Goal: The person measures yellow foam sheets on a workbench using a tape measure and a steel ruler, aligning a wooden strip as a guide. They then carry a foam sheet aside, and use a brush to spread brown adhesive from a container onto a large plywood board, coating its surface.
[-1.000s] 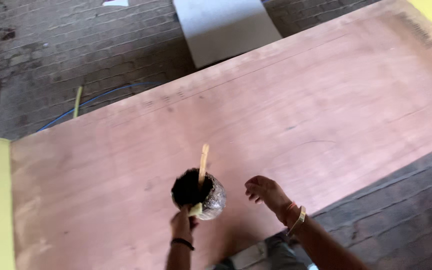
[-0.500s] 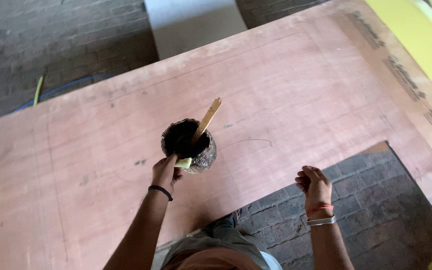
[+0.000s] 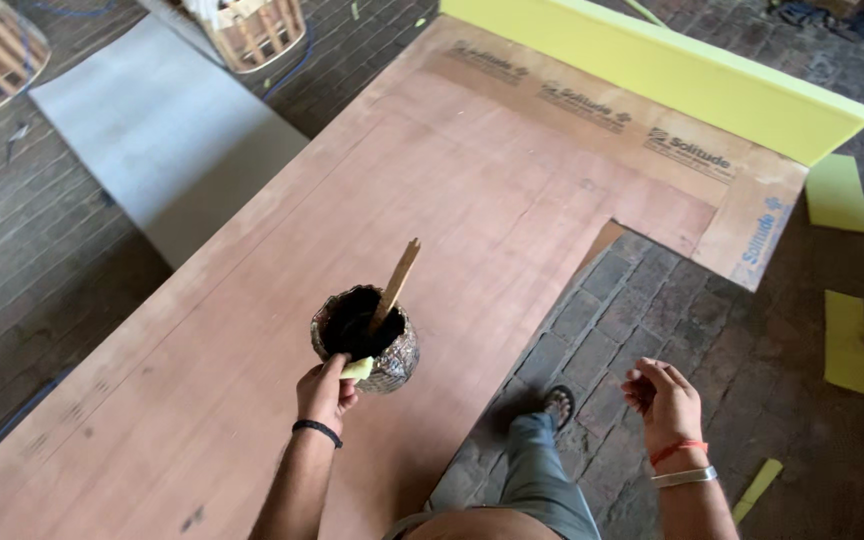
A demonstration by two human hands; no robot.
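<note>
Two hands at work: left hand (image 3: 325, 393) now carries the pot (image 3: 365, 338) by its rim, stick (image 3: 394, 287) inside, over the plywood (image 3: 252, 300); right hand (image 3: 664, 400) has swung off, loosely spread and empty.

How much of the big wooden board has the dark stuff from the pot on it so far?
None that shows: the plywood sheet looks bare, with only a few small dark specks. In hand: the left hand holds the pot of dark stuff by its rim, with a wooden stick standing in it. The right hand is empty, over the brick floor. Any spreading looks still to do.
</note>
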